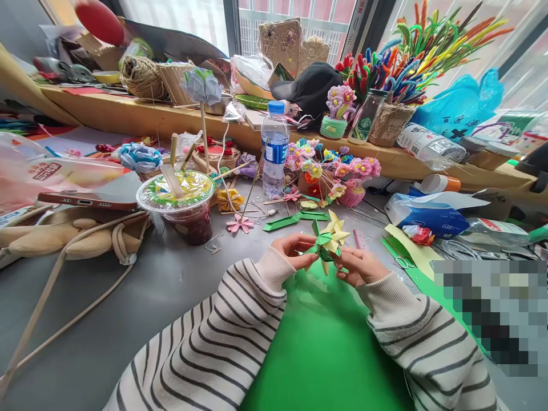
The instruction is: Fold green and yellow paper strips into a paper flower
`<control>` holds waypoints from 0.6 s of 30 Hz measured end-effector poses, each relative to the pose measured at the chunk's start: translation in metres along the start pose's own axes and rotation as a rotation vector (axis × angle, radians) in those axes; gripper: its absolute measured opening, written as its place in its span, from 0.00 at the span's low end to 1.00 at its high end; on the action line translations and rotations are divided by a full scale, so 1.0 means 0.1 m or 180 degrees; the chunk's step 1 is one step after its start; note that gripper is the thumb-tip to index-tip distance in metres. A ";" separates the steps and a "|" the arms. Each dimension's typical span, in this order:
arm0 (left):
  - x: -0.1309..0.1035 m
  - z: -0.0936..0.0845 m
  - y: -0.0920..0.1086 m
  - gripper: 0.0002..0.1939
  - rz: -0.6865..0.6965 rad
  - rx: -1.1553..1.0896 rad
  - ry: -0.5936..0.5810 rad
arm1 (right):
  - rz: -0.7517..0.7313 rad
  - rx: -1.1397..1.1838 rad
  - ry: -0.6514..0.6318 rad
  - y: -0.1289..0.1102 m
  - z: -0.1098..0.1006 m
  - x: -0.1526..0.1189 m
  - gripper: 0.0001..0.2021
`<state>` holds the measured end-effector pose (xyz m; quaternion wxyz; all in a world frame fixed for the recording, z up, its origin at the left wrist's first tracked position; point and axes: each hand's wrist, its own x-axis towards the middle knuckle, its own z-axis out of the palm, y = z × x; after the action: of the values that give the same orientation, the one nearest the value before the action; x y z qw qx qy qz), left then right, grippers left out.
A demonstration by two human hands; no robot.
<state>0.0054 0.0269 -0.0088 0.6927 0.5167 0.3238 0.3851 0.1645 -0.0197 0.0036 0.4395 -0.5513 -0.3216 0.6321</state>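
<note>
Flower (329, 235) of folded paper sits pinched between my left hand (293, 252) and right hand (361, 266) above green paper (334, 342), bottle (274, 153) far left.

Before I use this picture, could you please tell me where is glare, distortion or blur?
Head view: the window is washed out nearly to white; head view: the wooden ledge bows, likely lens distortion; head view: the folded paper piece between left hand and right hand looks fairly clear, while a lower-right patch is pixelated.
</note>
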 end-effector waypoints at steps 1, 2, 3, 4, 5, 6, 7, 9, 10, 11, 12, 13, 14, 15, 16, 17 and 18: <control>0.00 0.00 0.00 0.18 -0.0030 0.0023 -0.0027 | 0.0059 0.0074 -0.0062 0.01 0.00 0.00 0.18; 0.00 0.00 -0.01 0.19 -0.0063 0.0045 -0.0051 | 0.0065 0.0127 -0.0074 0.02 0.01 0.00 0.17; -0.01 0.00 -0.01 0.19 -0.0079 0.0065 -0.0057 | 0.0041 0.0172 -0.0048 0.04 0.01 0.01 0.17; -0.01 0.00 -0.02 0.18 -0.0078 0.0086 -0.0047 | 0.0020 0.0204 -0.0018 0.06 0.01 0.02 0.17; -0.01 0.00 -0.02 0.18 -0.0057 0.0109 -0.0013 | 0.0019 0.0221 0.0007 0.07 0.01 0.02 0.17; -0.01 0.00 -0.02 0.17 -0.0023 0.0129 0.0023 | 0.0040 0.0224 0.0014 0.08 0.01 0.03 0.17; -0.01 0.00 -0.02 0.16 0.0016 0.0137 0.0050 | 0.0081 0.0214 -0.0006 0.08 0.00 0.04 0.17; -0.01 -0.01 -0.02 0.15 0.0067 0.0131 0.0064 | 0.0104 0.0130 -0.0071 0.07 -0.01 0.05 0.17; -0.01 -0.01 -0.02 0.15 0.0080 0.0124 0.0063 | 0.0063 0.0056 -0.0095 0.07 -0.01 0.05 0.17; -0.02 -0.01 -0.02 0.15 0.0091 0.0116 0.0059 | -0.0019 -0.0030 -0.0104 0.07 -0.01 0.04 0.17; -0.02 -0.01 -0.01 0.15 0.0101 0.0117 0.0045 | -0.0124 -0.0119 -0.0095 0.06 -0.01 0.04 0.17; -0.02 -0.01 0.00 0.14 0.0120 0.0138 0.0030 | -0.0225 -0.0205 -0.0070 0.07 0.00 0.03 0.17; -0.03 -0.01 0.01 0.14 0.0140 0.0180 0.0012 | -0.0330 -0.0274 -0.0028 0.08 0.01 0.02 0.17; -0.03 -0.01 0.02 0.13 0.0156 0.0240 -0.0008 | -0.0428 -0.0332 0.0023 0.09 0.02 0.01 0.17; -0.04 -0.01 0.02 0.13 0.0167 0.0303 -0.0029 | -0.0538 -0.0394 0.0084 0.10 0.03 0.00 0.17; -0.04 0.00 0.02 0.13 0.0178 0.0364 -0.0057 | -0.0713 -0.0507 0.0162 0.11 0.05 -0.01 0.18; -0.05 0.00 0.02 0.13 0.0185 0.0419 -0.0101 | -0.0871 -0.0598 0.0239 0.13 0.06 -0.01 0.18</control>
<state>0.0022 0.0232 -0.0065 0.6508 0.5764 0.3222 0.3747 0.1561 -0.0253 -0.0061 0.4797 -0.5643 -0.4347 0.5124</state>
